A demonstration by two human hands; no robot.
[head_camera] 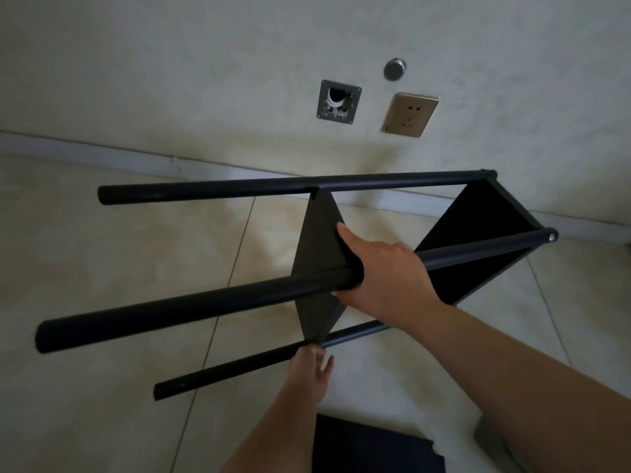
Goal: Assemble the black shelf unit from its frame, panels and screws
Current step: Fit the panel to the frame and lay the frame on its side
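Fingers of our right hand (386,274) wrap the middle pole (205,302); our left hand (312,370) pinches the low pole (239,368) beside the panel (316,264). Two panels fitted on the tipped shelf; pole ends bare, another panel (368,445) waits.

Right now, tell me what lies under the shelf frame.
Under the shelf frame lies pale floor tile. The tile beneath the two fitted panels and the right hand is hidden.
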